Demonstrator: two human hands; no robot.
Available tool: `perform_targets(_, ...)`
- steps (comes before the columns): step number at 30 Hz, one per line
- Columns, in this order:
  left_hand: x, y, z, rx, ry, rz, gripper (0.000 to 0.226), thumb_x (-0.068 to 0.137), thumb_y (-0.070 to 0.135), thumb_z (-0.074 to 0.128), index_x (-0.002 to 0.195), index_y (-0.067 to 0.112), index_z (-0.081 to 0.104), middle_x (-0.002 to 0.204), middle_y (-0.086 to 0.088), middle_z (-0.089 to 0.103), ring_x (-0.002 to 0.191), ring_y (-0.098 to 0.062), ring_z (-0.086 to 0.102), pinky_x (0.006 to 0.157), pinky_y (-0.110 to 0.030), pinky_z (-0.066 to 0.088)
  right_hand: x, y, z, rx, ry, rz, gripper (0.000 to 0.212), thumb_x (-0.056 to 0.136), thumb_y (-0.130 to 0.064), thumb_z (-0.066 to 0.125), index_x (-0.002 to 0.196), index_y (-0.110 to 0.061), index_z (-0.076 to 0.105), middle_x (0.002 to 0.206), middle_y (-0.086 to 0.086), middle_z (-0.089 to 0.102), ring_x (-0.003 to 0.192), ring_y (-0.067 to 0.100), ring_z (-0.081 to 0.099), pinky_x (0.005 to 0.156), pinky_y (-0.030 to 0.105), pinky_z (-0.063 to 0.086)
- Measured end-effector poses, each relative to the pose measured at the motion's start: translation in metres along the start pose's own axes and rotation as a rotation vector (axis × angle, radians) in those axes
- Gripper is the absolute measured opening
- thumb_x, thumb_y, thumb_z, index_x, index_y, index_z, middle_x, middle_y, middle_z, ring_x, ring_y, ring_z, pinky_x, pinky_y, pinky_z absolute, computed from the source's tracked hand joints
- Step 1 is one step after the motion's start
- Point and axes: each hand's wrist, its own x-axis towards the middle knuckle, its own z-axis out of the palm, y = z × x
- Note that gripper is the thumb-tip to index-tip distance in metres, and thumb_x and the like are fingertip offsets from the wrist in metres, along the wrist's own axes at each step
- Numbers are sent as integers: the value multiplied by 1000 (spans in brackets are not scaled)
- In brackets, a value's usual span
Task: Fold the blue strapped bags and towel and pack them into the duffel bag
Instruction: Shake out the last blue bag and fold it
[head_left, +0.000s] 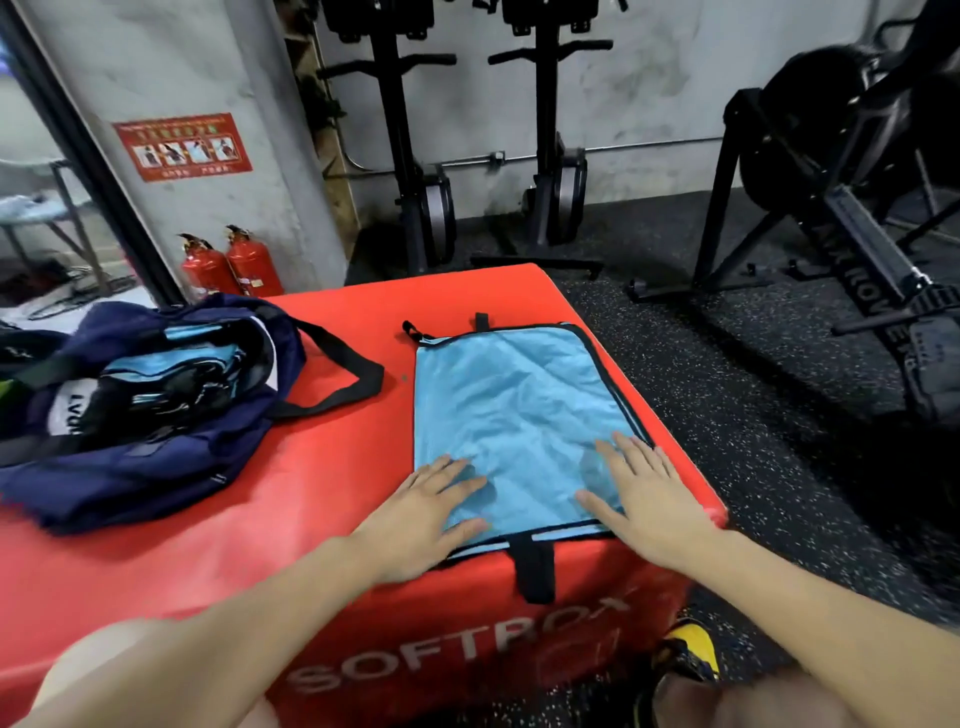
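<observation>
**Blue cloth, thin and floppy, lies flat and ready to fold**

Blue and thin, the strapped bag (519, 415) is spread out flat on the red soft box, which serves as the tabletop (322, 499). It lies on the right part of the top, close to the front edge. A short black strap (532, 569) hangs down over that front edge.

Both hands press on the near end of the bag. The left hand (421, 512) lies flat with its fingers straight and spread, on the near left corner. The right hand (647, 493) lies flat the same way on the near right corner. Neither hand grips anything.

The cloth looks very light and soft. It has wrinkles, so it will bend with no push at all. It may also be a bit slippery, so it could slide on the smooth red top. It will not break. A good place to take hold looks like the two near corners, pinched at the black edge (608, 379), so the near end can be lifted and laid over the far end.

Farther back and to the left sits the dark blue duffel bag (140, 415). It is open, and more blue cloth shows inside it. Its long black strap (343, 374) loops out on the red top, just beside the flat bag but not touching it.
</observation>
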Motion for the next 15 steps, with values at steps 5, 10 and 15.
perform_targets(5, -26, 7, -3, -90, 209, 65, 56, 95, 65, 44, 125, 23, 68, 121, 7, 61, 117, -11, 51, 106, -33, 42, -22, 27, -11, -7, 141, -209, 79, 90, -80, 25, 127, -23, 64, 135, -1, 57, 125, 24, 54, 103, 42, 47)
perform_targets(10, -46, 22, -8, -143, 180, 38, 70, 88, 73, 45, 125, 18, 69, 124, 6, 62, 120, -8, 51, 106, -9, 29, -45, 33, -22, -9, 27, -224, 68, 85, -74, 49, 133, -28, 61, 128, -12, 56, 124, 12, 48, 108, 25, 36)
perform_targets(15, -56, 28, -5, -69, 133, 19, 67, 79, 62, 71, 129, 17, 66, 126, 4, 63, 121, -11, 49, 108, -15, 31, -49, 32, -22, 138, 7, -175, 50, 83, -36, 79, 129, -20, 66, 120, -8, 59, 122, 13, 51, 101, 13, 28)
